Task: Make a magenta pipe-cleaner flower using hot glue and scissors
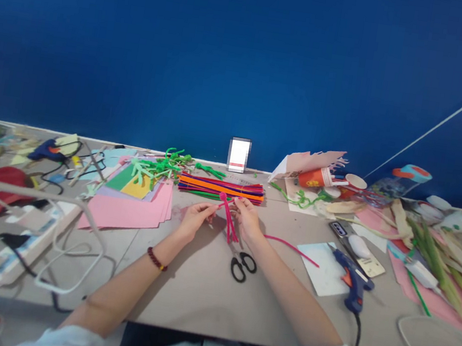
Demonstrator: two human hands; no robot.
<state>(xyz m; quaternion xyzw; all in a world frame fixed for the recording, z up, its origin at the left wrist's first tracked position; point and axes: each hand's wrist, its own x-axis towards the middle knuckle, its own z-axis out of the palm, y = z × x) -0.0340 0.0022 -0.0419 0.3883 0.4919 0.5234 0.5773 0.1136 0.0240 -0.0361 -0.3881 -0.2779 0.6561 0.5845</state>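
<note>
Between my two hands is a magenta pipe cleaner figure (229, 219), with a small round top and several strands hanging down. My left hand (197, 219) pinches its left side near the top, fingers closed. On the other side, my right hand (245, 219) grips it with fingertips together. Black-handled scissors (238, 266) lie just below my right hand, their blades partly hidden. A loose magenta pipe cleaner (294, 248) stretches out past my right wrist. Behind both hands lies a bundle of coloured pipe cleaners (220, 187), orange, purple, red and green.
Pink paper sheets (121, 211) and green pipe cleaner shapes (167, 162) lie left. A white power strip (30, 241) with looping cables sits nearer. To the right are a blue glue gun (352, 278), a phone (339, 231), an orange paper cup (315, 177) and corn husks (435, 261).
</note>
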